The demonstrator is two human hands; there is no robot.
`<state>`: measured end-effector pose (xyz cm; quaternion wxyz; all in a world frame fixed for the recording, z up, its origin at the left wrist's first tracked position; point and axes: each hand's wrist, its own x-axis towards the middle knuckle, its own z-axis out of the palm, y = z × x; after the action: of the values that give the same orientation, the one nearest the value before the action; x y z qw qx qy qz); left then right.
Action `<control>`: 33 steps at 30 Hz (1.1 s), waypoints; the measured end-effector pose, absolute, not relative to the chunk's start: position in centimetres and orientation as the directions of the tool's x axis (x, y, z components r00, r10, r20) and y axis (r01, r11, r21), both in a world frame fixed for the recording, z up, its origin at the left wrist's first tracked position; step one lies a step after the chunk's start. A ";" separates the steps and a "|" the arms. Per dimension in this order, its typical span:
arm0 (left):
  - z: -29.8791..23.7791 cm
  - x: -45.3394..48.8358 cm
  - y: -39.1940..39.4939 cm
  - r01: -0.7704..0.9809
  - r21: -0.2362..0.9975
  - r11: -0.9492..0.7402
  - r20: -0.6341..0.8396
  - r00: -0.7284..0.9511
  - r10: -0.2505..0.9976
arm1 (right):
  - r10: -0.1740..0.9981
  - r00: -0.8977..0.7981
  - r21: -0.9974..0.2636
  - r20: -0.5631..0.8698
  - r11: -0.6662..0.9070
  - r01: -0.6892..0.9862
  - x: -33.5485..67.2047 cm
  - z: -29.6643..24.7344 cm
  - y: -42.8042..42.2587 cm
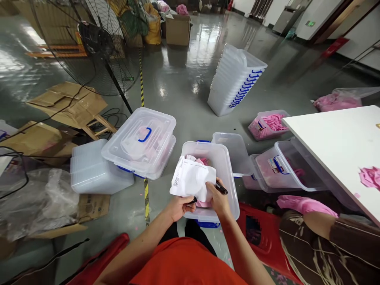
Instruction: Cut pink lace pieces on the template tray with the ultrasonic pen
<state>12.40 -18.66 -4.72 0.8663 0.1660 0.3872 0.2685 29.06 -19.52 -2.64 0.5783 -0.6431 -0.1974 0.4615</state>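
Observation:
A white printed sheet of paper (192, 178) with a code at its left edge lies tilted above an open clear plastic bin (233, 198). Pink pieces (203, 161) show inside the bin, partly hidden by the sheet. My right hand (219, 201) is closed around a black marker (221, 188), its fingers at the paper's right edge. At the paper's lower edge, my left hand (177, 208) is closed on a small black marker cap (193, 200). Whether it also pinches the sheet I cannot tell.
A lidded bin (139, 138) stands to the left, near a floor fan (96, 39). Nested clear bins (234, 81) rise ahead. On the right are bins of pink pieces (274, 122), a white table (335, 134) and a seated person's leg (314, 245).

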 end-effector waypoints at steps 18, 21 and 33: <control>-2.9 13.7 -18.1 -0.389 0.676 0.626 -0.545 0.307 0.780 | 0.609 0.793 -0.992 -0.027 -0.115 0.054 33.8 0.6 -20.2; -2.4 13.9 -18.1 -0.373 0.707 0.601 -0.530 0.283 0.799 | 0.691 0.718 -0.988 0.086 -0.035 0.152 33.0 2.8 -21.5; -2.3 13.9 -19.7 -0.325 0.786 0.527 -0.441 0.302 0.845 | 0.916 0.401 -0.967 -0.023 -0.122 0.224 27.1 0.8 -22.5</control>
<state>13.90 -19.73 -2.28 0.7520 0.2923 0.4446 0.3890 27.09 -22.54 0.83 0.5059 -0.6667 -0.4276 0.3417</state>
